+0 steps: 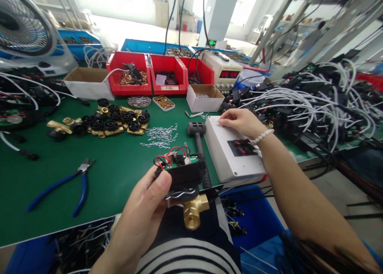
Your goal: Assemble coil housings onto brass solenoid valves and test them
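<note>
My left hand (146, 204) is closed around a motorised valve (185, 178). The valve has a black housing, a green circuit board with red and black wires on top, and a brass body (194, 210) underneath. My right hand (237, 121) is at the far end of a white control box (229, 146), thumb and fingers pinched together at its top. What those fingertips hold, if anything, is hidden. Black terminals with red parts (242, 147) sit on the box's top face, near my right wrist. Beside the box lies a black hammer (198, 140), partly behind the valve.
Blue-handled cutters (79, 178) lie on the green mat (113, 186) at left. Behind are brass-and-black valve bodies (110, 120), wire clips (161, 135), red bins (128, 86) and a power supply (223, 72). White-cabled units (311, 102) pile up at right. A blue crate (254, 214) stands below.
</note>
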Tool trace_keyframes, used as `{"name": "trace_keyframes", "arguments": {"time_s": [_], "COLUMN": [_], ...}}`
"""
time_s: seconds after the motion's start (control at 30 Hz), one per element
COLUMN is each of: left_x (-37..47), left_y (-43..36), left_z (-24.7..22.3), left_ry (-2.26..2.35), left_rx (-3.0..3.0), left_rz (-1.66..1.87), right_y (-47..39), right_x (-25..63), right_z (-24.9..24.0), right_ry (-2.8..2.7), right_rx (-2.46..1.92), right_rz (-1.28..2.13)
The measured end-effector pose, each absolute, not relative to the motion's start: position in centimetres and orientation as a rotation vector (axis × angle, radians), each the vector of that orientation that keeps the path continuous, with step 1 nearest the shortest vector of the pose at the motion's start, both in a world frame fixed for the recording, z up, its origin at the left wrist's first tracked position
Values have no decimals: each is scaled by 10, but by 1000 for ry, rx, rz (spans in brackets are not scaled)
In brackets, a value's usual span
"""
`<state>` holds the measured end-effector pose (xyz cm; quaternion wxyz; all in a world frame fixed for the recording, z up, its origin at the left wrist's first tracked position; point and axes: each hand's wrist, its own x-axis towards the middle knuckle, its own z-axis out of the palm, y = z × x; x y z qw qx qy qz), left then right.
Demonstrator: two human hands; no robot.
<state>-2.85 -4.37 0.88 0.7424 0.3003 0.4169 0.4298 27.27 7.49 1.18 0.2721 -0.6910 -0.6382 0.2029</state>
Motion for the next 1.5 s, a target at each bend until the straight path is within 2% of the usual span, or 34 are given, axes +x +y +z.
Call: {"name": "trace_keyframes", "arguments": {"time_s": [0.87,1.13,1.5], "left_x": [-27,-27,-25], "left_y": [-47,-44,-46], "left_z": [13,9,28], "left_ry": [847,632,544], "left_rx": [563,482,444], "left_rz": [942,918,908], "right_y": [74,76,74], "right_x": [266,270,268], "right_z": [5,2,3], "right_ry": [-1664,-1697,-1657], "right_rx": [-1853,-1844,-1895], "right_rz": [395,376,385]}}
